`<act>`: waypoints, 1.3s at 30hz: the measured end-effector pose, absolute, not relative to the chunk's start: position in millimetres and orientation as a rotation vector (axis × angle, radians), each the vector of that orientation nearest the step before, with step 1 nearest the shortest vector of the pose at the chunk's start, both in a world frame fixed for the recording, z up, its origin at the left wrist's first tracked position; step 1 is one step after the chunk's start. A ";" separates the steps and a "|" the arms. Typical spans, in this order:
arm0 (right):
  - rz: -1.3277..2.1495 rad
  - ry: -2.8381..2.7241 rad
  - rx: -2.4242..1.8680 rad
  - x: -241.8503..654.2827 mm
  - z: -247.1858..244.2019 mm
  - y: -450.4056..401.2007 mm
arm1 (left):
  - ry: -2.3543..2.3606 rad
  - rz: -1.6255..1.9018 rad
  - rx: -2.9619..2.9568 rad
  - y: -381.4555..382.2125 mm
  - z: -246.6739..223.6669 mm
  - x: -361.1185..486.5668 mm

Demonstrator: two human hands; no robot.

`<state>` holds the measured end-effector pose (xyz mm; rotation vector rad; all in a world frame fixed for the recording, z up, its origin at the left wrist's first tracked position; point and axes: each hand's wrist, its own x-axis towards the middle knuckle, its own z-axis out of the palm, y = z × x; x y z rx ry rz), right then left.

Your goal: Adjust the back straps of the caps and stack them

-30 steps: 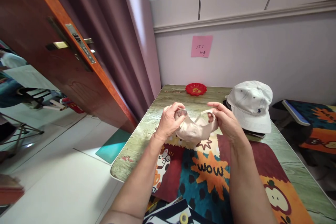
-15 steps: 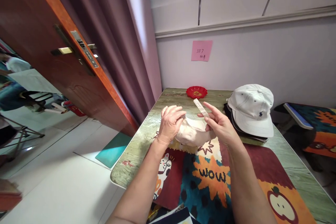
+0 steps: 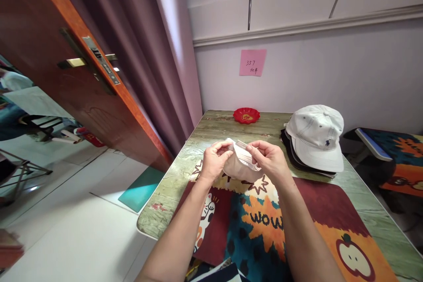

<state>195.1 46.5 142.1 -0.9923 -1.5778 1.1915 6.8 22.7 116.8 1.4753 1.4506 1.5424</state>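
Note:
A beige cap [image 3: 240,171] is held just above the patterned mat, its hollow inside partly turned toward me. My left hand [image 3: 214,161] pinches the cap's edge at the left, near what looks like a small buckle. With thumb and forefinger, my right hand [image 3: 269,159] grips the cap's back strap [image 3: 243,144], whose free end points left toward the left fingers. Whether the strap end touches the buckle I cannot tell. The right fingers hide part of the strap and the cap's right side.
At the right stands a stack of caps, a white cap [image 3: 317,136] on top and dark ones below. A red scalloped dish [image 3: 246,115] sits near the wall. The mat [image 3: 261,224] covers the table's front. An open door [image 3: 109,110] stands at the left.
My right hand has lowered the strap from upright to nearly flat and brought it left, close to my left hand. The left fingers now pinch the cap's edge, and its inside shows more.

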 end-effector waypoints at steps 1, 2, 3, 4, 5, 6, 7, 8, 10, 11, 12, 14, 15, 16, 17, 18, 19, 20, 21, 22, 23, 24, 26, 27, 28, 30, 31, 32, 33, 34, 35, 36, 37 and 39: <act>1.185 -1.598 -1.015 195.7 141.3 47.3 | 1.380 1.525 1.392 23.9 115.1 6.6; 1.184 -1.618 -1.039 196.1 140.5 48.2 | 1.331 1.508 1.338 25.0 113.4 6.3; 1.184 -1.636 -1.062 196.3 139.5 49.1 | 1.308 1.497 1.312 25.9 112.1 6.0; 1.189 -1.649 -1.081 196.1 138.4 50.0 | 1.305 1.492 1.313 26.6 111.1 5.7; 1.203 -1.651 -1.093 195.4 137.1 50.8 | 1.317 1.493 1.338 27.0 110.6 5.5; 1.228 -1.642 -1.095 194.3 135.7 51.5 | 1.343 1.494 1.384 27.2 110.7 5.4; 1.267 -1.624 -1.090 192.9 134.3 52.0 | 1.378 1.492 1.450 27.0 111.3 5.6; 1.316 -1.601 -1.076 191.2 133.0 52.2 | 1.417 1.484 1.532 26.7 112.4 6.0; 1.420 -1.538 -1.036 187.9 131.0 52.1 | 1.495 1.449 1.717 25.3 115.6 7.7; 1.464 -1.506 -1.013 186.6 130.4 51.8 | 1.528 1.429 1.808 24.5 117.4 8.8; 1.500 -1.477 -0.994 185.6 130.1 51.5 | 1.556 1.409 1.895 23.6 119.3 9.9; 1.545 -1.428 -0.973 184.3 129.8 51.1 | 1.602 1.368 2.055 21.6 123.0 12.0; 1.559 -1.413 -0.967 183.9 129.6 51.1 | 1.622 1.336 2.132 20.6 124.7 13.0; 1.571 -1.404 -0.959 183.5 129.3 51.4 | 1.643 1.290 2.207 19.5 126.4 13.8; 1.582 -1.397 -0.949 182.9 128.8 51.7 | 1.668 1.225 2.279 18.4 128.1 14.7; 1.594 -1.393 -0.938 182.3 128.1 52.1 | 1.700 1.141 2.342 17.2 129.6 15.6; 1.605 -1.389 -0.928 181.4 127.2 52.6 | 1.739 1.046 2.390 16.0 131.1 16.5; 1.617 -1.385 -0.919 180.5 126.2 52.9 | 1.782 0.951 2.423 14.8 132.5 17.6; 1.626 -1.383 -0.915 179.5 125.3 53.2 | 1.825 0.869 2.439 13.6 133.8 18.6; 1.630 -1.379 -0.915 178.5 124.4 53.2 | 1.861 0.806 2.442 12.5 135.0 19.5; 1.630 -1.375 -0.918 177.7 123.6 53.2 | 1.886 0.769 2.437 11.6 136.0 20.1; 1.625 -1.371 -0.923 177.3 123.0 53.1 | 1.894 0.758 2.428 10.9 136.8 20.4; 1.607 -1.387 -0.933 177.5 122.4 52.9 | 1.861 0.805 2.403 10.1 137.9 19.9; 1.589 -1.409 -0.938 178.3 122.3 53.1 | 1.832 0.858 2.381 10.0 138.0 19.2; 1.563 -1.441 -0.941 179.5 122.4 53.4 | 1.802 0.928 2.349 10.0 137.9 18.3; 1.496 -1.509 -0.946 182.8 122.5 54.8 | 1.753 1.099 2.247 10.6 136.3 16.5; 1.463 -1.539 -0.951 184.4 122.5 55.7 | 1.733 1.184 2.173 11.2 134.7 15.9; 1.434 -1.567 -0.956 185.9 122.4 56.7 | 1.710 1.259 2.090 12.0 132.5 15.5; 1.412 -1.597 -0.959 187.0 122.2 57.6 | 1.684 1.321 2.004 13.1 129.9 15.4; 1.392 -1.630 -0.958 187.7 121.9 58.5 | 1.658 1.369 1.926 14.2 126.8 15.5; 1.368 -1.666 -0.955 187.8 121.5 59.2 | 1.634 1.405 1.859 15.4 123.5 15.7; 1.335 -1.703 -0.955 187.5 121.0 59.7 | 1.614 1.434 1.808 16.5 120.4 15.9; 1.294 -1.734 -0.965 186.9 120.5 60.1 | 1.600 1.457 1.775 17.3 117.5 16.2; 1.218 -1.768 -1.014 185.0 119.2 60.4 | 1.598 1.485 1.771 18.0 113.7 16.3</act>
